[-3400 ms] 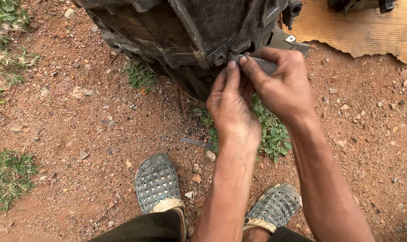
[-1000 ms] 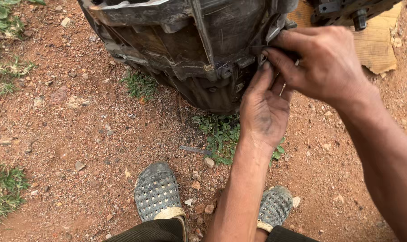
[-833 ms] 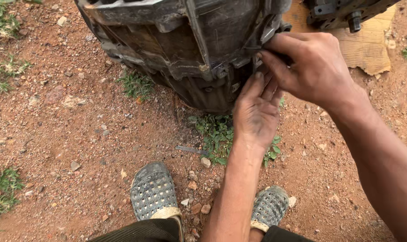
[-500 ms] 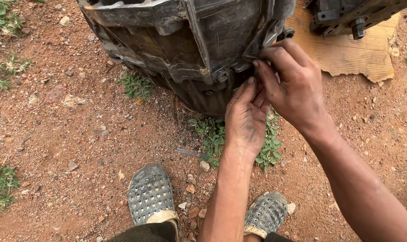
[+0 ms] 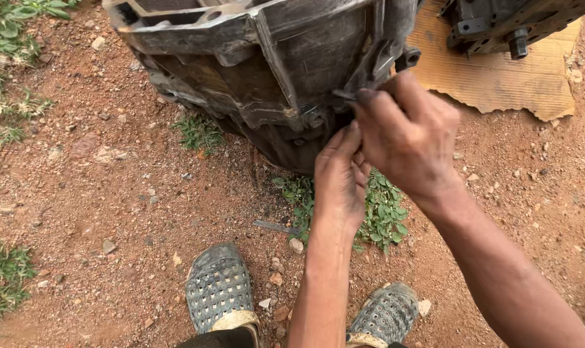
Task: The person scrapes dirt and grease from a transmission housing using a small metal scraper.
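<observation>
A big, grimy metal housing (image 5: 266, 64) is filling twelve o'clock, sitting tilted on the bare red dirt (image 5: 99, 193) with its lower rim against the ground. It looks heavy, and with nothing visibly chocking it, it could be rocking or rolling toward the sandals (image 5: 219, 290) at six o'clock if pushed sideways. At one to two o'clock a sheet of cardboard (image 5: 498, 77) is lying under another dark machine part (image 5: 498, 26), well apart from the hands. The right hand (image 5: 408, 138) is pinching a thin dark metal piece (image 5: 344, 95) at the housing's edge, grip closed on it between thumb and fingers; the left hand (image 5: 339, 177) is reaching up just below, fingertips pressing near a bolt (image 5: 315, 118), and whether it is gripping anything I cannot tell. The housing's ribs look sharp, so a slipping pinch could be dragging knuckles across them. A small piece coming free could be dropping into the weeds (image 5: 376, 212) or loose gravel underneath and getting lost. A thin metal strip (image 5: 276, 227) is lying by the weeds, near the toes, easy to step on.
</observation>
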